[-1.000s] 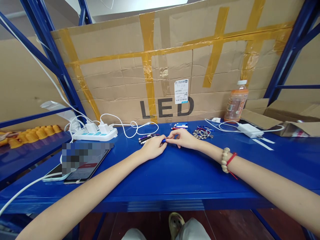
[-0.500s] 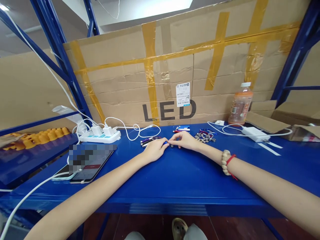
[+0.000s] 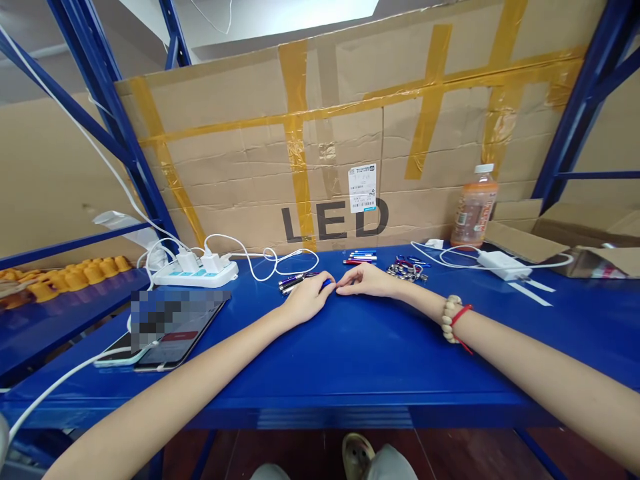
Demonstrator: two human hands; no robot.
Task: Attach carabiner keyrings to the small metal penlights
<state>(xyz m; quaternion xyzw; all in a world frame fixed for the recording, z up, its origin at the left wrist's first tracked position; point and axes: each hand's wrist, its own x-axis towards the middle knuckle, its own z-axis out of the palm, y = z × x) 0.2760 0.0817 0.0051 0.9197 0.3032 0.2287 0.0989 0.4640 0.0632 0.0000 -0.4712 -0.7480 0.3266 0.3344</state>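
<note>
My left hand (image 3: 307,300) is closed around a slim blue metallic tube (image 3: 327,284), whose end shows by the thumb and forefinger. Close against that end, my right hand (image 3: 369,281) has its thumb and fingertips pinched together; whatever lies between them is too small to make out. Several dark and silver pen-like tubes (image 3: 291,285) lie just behind my left hand, partly covered by it. Beyond my right hand is a row of blue, white and red tubes (image 3: 361,257). A heap of metal key rings and clasps (image 3: 407,270) sits right of it, blue tubes beside it.
On the blue table (image 3: 320,360), a white power strip (image 3: 215,273) and two devices, including a tablet (image 3: 185,340), stand left. A drink bottle (image 3: 474,210), a white power adapter (image 3: 504,265) and an open carton (image 3: 590,233) are right. Cardboard (image 3: 240,167) walls the back.
My right fingertips have closed in at the tube's end, and the small piece visible beneath them before no longer shows. The camera view has shifted slightly.
</note>
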